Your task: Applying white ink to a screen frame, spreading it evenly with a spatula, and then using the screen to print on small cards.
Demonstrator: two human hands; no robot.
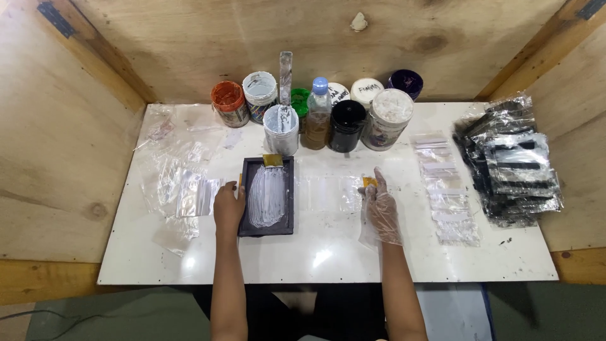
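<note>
The dark rectangular tray smeared with white paint point(267, 196) lay flat near the middle of the white table point(328, 256). The bare left hand point(228, 208) gripped the tray's left rim. Right of the tray, the plastic-gloved right hand point(381, 209) pinched a small yellow-brown pad point(369, 182). The tray looked stiff and light, its wet face slippery, so its dry rims seemed the safest hold.

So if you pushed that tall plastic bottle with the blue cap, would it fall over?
Probably it could tip: the bottle is tall and narrow. It looks mostly full of brownish liquid, so it is likely fairly heavy and steadier than an empty one. The paint jars crowded around it might catch it. Its smooth plastic may feel slippery.
</note>
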